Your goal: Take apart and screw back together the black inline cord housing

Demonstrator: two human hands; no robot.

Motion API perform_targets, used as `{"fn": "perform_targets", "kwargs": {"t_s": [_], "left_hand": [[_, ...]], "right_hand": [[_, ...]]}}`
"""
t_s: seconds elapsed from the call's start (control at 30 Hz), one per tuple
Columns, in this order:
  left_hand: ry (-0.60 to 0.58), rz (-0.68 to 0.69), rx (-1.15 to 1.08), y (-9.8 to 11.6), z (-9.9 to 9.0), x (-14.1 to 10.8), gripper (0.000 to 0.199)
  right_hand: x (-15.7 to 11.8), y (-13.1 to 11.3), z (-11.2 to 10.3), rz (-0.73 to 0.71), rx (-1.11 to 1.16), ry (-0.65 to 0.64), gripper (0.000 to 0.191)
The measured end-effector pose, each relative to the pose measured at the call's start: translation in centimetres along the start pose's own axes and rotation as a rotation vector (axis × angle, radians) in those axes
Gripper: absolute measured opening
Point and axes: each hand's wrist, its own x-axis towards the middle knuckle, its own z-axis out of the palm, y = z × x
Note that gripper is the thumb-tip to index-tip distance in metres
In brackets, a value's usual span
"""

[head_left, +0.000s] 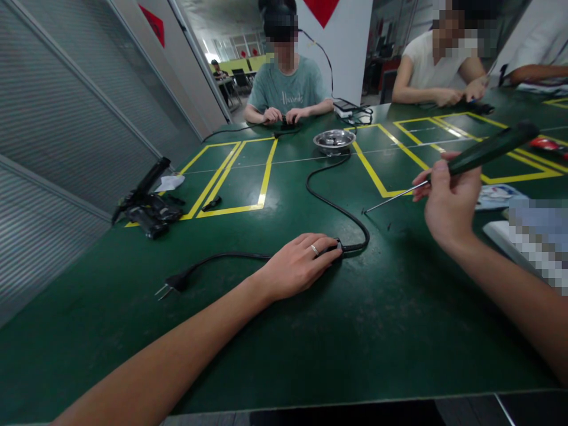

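Observation:
My left hand (pixel 302 264), with a ring on one finger, lies over a black in-line box (pixel 339 247) on a power cord and holds it against the table. Most of that box is hidden under the fingers. From it the black cord (pixel 367 234) curves away to the right and back; the other side ends in a two-pin plug (pixel 177 281) at left. My right hand (pixel 452 198) grips a screwdriver (pixel 492 148) by its dark green handle. Its thin shaft slants down left, and a tiny dark piece, perhaps a screw, is at the tip.
A metal bowl (pixel 334 141) with small parts stands beyond the cord. Black plastic parts (pixel 151 207) are piled at left, near a small black piece (pixel 212 204). Yellow tape marks the green table (pixel 284 355). A person in a green shirt (pixel 286 83) and others work across it.

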Motion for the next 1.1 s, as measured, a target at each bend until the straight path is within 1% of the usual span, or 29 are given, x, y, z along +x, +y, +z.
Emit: {"fn": "perform_targets", "kwargs": {"t_s": [0.17, 0.27, 0.37, 0.47, 0.53, 0.67, 0.8, 1.1], "left_hand": [[-0.005, -0.002, 0.0, 0.0, 0.0, 0.0, 0.035], [-0.006, 0.001, -0.004, 0.0, 0.0, 0.0, 0.035], [-0.003, 0.002, -0.005, -0.1, 0.0, 0.0, 0.035], [0.006, 0.004, -0.008, -0.1, 0.1, 0.0, 0.035], [0.014, 0.006, -0.008, -0.1, 0.1, 0.0, 0.035], [0.016, 0.002, -0.007, 0.0, 0.0, 0.0, 0.034], [0.02, 0.006, -0.008, 0.0, -0.1, 0.1, 0.034], [0.012, -0.001, -0.003, 0.0, -0.1, 0.1, 0.034]], "right_hand": [[0.3, 0.3, 0.0, 0.025, 0.019, 0.024, 0.018], [0.7, 0.5, 0.0, 0.03, 0.117, 0.075, 0.014], [0.9, 0.4, 0.0, 0.101, 0.229, 0.094, 0.016], [0.5, -0.2, 0.3, 0.201, 0.302, 0.046, 0.018], [0.0, -0.8, 0.5, 0.228, 0.331, 0.0, 0.021], [-1.3, -2.2, 0.9, 0.214, 0.341, -0.074, 0.022], [-2.2, -3.0, 1.1, 0.202, 0.353, -0.114, 0.02], [-2.2, -2.5, 1.1, 0.195, 0.364, -0.14, 0.02]]}}
